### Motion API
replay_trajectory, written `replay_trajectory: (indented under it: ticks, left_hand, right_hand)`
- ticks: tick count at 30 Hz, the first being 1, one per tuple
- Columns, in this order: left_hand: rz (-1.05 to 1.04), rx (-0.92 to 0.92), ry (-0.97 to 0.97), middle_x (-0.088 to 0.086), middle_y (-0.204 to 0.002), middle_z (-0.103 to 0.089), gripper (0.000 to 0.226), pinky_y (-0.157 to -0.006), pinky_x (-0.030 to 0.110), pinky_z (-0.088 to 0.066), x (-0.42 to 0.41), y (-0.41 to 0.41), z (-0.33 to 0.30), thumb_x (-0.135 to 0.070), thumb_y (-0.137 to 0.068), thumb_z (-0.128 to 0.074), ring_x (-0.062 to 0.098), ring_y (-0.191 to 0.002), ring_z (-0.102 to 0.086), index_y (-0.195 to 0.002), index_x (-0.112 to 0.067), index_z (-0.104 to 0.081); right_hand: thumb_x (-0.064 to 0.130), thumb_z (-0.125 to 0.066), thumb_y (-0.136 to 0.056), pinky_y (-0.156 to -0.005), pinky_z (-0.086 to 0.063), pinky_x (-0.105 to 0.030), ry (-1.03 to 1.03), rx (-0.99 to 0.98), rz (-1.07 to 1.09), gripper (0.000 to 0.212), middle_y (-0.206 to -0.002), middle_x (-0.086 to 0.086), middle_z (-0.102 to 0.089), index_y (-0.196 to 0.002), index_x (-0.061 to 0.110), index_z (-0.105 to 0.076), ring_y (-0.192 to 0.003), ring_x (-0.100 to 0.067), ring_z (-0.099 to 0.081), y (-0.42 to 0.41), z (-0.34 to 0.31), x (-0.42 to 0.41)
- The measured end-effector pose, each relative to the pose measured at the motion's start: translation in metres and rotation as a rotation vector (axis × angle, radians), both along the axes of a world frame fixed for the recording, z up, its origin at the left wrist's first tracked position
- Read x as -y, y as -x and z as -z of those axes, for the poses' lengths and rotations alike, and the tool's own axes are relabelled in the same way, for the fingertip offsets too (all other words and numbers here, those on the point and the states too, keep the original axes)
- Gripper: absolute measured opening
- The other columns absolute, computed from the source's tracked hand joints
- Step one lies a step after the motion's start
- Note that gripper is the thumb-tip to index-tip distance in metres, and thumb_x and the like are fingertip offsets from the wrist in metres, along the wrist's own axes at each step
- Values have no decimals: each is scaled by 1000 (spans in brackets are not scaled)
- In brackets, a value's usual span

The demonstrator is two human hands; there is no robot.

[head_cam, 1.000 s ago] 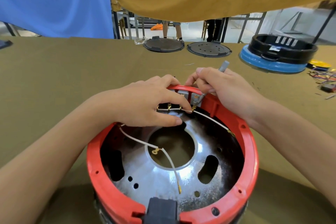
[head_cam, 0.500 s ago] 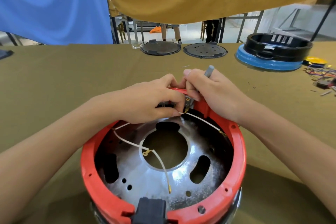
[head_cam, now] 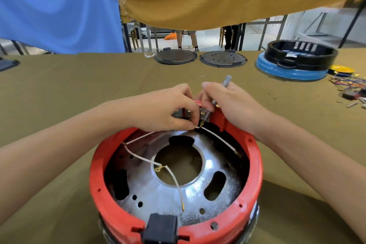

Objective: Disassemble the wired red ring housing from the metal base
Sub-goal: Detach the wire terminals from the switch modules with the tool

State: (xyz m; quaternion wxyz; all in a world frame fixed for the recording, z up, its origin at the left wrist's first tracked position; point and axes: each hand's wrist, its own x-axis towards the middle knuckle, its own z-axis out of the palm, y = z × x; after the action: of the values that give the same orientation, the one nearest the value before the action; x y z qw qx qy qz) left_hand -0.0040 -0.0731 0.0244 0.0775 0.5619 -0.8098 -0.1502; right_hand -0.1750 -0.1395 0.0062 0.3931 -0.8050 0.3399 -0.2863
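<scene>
The red ring housing (head_cam: 255, 166) stands low in the middle of the head view, around a shiny metal base (head_cam: 158, 192) with a round centre hole. White wires (head_cam: 174, 180) run loose across the base. At the ring's far side my left hand (head_cam: 166, 109) pinches a white wire end with a brass terminal beside a small switch block. My right hand (head_cam: 229, 105) grips a thin grey tool (head_cam: 225, 81) whose tip points down into that same spot. A black socket (head_cam: 160, 228) sits in the ring's near edge.
An olive cloth covers the table (head_cam: 59, 95). At the far edge lie two dark round lids (head_cam: 175, 56) (head_cam: 222, 58). A black ring on a blue base (head_cam: 297, 59) stands far right, with loose coloured wires and small parts (head_cam: 350, 87) beside it.
My left hand has shifted from resting over the terminals to pinching the wire end. The right hand has tilted the grey tool more upright at the switch block. The view has moved slightly.
</scene>
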Motion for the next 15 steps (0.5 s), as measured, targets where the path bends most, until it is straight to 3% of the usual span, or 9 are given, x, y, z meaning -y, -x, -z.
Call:
replay_trajectory:
  ticks: [4,6,9,11,15]
  left_hand:
    - [-23,-45,56,-4,-112,-44,5,-94,39,-46,-1,1,5,-35,-86,-67,14,-100,-56,-88,-40,-67]
    - [-38,-65,95,-5,-114,-45,5,-90,41,-48,-3,1,8,-36,-84,-66,14,-98,-57,-85,-41,-65]
    - [-57,-84,115,-8,-116,-47,12,-84,38,-50,-5,2,9,-37,-82,-66,8,-96,-57,-78,-47,-59]
    - [-70,-80,121,-11,-116,-47,11,-84,38,-50,-5,1,10,-39,-81,-66,6,-95,-57,-78,-47,-60]
    - [-74,-69,123,-16,-109,-43,9,-87,41,-49,-5,1,10,-36,-83,-67,10,-94,-57,-80,-43,-62]
  right_hand:
    - [38,-37,-106,-77,-45,-41,135,48,-71,63,-80,-28,-65,-52,9,-53,-85,-39,-63,2,-1,0]
    - [46,-34,-104,-78,-42,-36,224,29,-122,68,-73,-22,-63,-54,5,-56,-80,-32,-63,3,-2,-1]
    - [60,-29,-95,-78,-44,-29,314,-47,-154,71,-80,-12,-60,-61,5,-60,-77,-13,-60,4,-4,-2]
    - [62,-27,-92,-71,-41,-23,387,-69,-147,65,-78,-5,-51,-65,11,-57,-75,-4,-51,5,-7,-4]
    - [54,-38,-96,-53,-28,-23,454,-47,-129,51,-58,9,-37,-62,17,-40,-55,-7,-38,13,-10,2]
